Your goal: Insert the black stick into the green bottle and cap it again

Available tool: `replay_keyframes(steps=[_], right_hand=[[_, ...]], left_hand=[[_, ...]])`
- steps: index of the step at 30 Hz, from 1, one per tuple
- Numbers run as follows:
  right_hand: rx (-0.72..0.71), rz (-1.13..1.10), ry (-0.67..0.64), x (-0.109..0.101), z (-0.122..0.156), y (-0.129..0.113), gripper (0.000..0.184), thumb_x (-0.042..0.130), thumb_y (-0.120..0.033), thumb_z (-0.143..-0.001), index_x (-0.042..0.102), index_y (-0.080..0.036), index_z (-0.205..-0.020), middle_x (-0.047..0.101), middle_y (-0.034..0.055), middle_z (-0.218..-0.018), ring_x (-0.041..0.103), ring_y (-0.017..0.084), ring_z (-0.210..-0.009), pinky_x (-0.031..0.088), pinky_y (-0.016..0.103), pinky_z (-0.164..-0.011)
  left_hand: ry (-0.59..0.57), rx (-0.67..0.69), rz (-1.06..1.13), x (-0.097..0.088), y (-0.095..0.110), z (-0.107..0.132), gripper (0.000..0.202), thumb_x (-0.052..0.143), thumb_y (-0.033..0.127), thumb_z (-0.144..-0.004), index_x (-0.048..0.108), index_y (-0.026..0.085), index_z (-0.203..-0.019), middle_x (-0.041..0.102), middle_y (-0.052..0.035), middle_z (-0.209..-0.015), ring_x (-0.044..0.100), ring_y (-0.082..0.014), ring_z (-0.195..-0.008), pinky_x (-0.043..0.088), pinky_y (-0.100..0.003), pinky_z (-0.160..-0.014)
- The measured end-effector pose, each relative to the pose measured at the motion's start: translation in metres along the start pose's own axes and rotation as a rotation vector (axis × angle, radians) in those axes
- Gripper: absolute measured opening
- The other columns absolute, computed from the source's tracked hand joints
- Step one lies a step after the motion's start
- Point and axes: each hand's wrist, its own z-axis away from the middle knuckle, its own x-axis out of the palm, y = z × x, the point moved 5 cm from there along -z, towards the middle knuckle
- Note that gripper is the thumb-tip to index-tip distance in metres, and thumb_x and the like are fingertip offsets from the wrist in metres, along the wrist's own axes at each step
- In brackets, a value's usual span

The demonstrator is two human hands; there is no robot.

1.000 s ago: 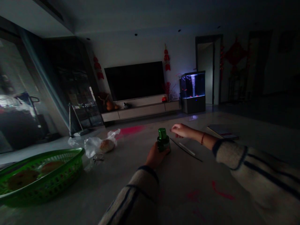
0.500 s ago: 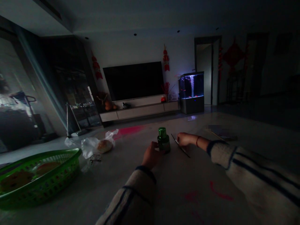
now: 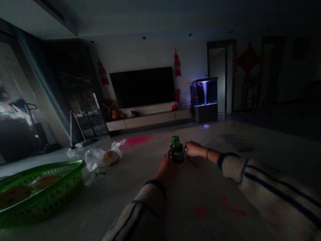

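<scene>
A small green bottle [image 3: 177, 150] with a shiny green cap stands upright on the pale table [image 3: 140, 197] in a dim room. My left hand [image 3: 167, 167] is wrapped round its lower body from the near side. My right hand [image 3: 193, 148] sits just to the bottle's right, fingers pinched on a thin dark stick [image 3: 192, 161] that slants down toward the tabletop. Both sleeves are cream with dark stripes.
A green plastic basket [image 3: 37, 194] with round items stands at the near left. A clear bag with a bun [image 3: 110, 156] and a smaller wrapper [image 3: 99, 172] lie beyond it. A dark book [image 3: 235, 144] lies at the far right. Red marks stain the table [image 3: 232, 209].
My right hand has come in from the right until it is close beside the bottle, bringing the thin stick with it. My left hand has stayed on the bottle.
</scene>
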Motion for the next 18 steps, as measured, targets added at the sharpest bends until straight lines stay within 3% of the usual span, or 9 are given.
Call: replay_keyframes(steps=[6, 10, 13, 18], right_hand=[[0.026, -0.001, 0.013, -0.011, -0.006, 0.002, 0.031, 0.043, -0.011, -0.072, 0.066, -0.015, -0.092, 0.067, 0.0075, -0.096, 0.06, 0.015, -0.088, 0.039, 0.017, -0.065], [0.075, 0.04, -0.05, 0.0, -0.006, 0.011, 0.025, 0.047, -0.01, -0.068, 0.068, -0.011, -0.082, 0.068, 0.0124, -0.087, 0.062, 0.018, -0.078, 0.038, 0.02, -0.057], [0.105, 0.064, -0.108, 0.011, -0.005, 0.016, 0.018, 0.051, -0.008, -0.064, 0.067, -0.008, -0.072, 0.068, 0.0161, -0.078, 0.063, 0.021, -0.072, 0.037, 0.022, -0.052], [0.132, 0.012, -0.167, 0.017, -0.003, 0.013, 0.015, 0.051, -0.011, -0.066, 0.065, -0.01, -0.069, 0.068, 0.0142, -0.074, 0.063, 0.019, -0.066, 0.039, 0.021, -0.049]], left_hand=[[-0.041, -0.049, 0.042, -0.005, -0.001, 0.001, 0.052, 0.057, 0.015, -0.068, 0.041, 0.014, -0.118, 0.06, -0.0122, -0.108, 0.06, -0.0182, -0.089, 0.046, -0.029, -0.077], [-0.081, -0.023, 0.107, -0.007, 0.006, 0.007, 0.046, 0.054, 0.027, -0.076, 0.041, 0.016, -0.119, 0.06, -0.0108, -0.111, 0.06, -0.0183, -0.093, 0.045, -0.028, -0.077], [-0.065, -0.031, -0.076, -0.011, 0.009, 0.011, 0.041, 0.052, 0.035, -0.077, 0.045, 0.017, -0.113, 0.062, -0.0094, -0.106, 0.059, -0.02, -0.094, 0.043, -0.029, -0.077], [-0.033, -0.033, -0.451, -0.011, 0.012, 0.01, 0.026, 0.048, 0.038, -0.077, 0.055, 0.016, -0.09, 0.063, -0.01, -0.097, 0.058, -0.0217, -0.09, 0.042, -0.029, -0.074]])
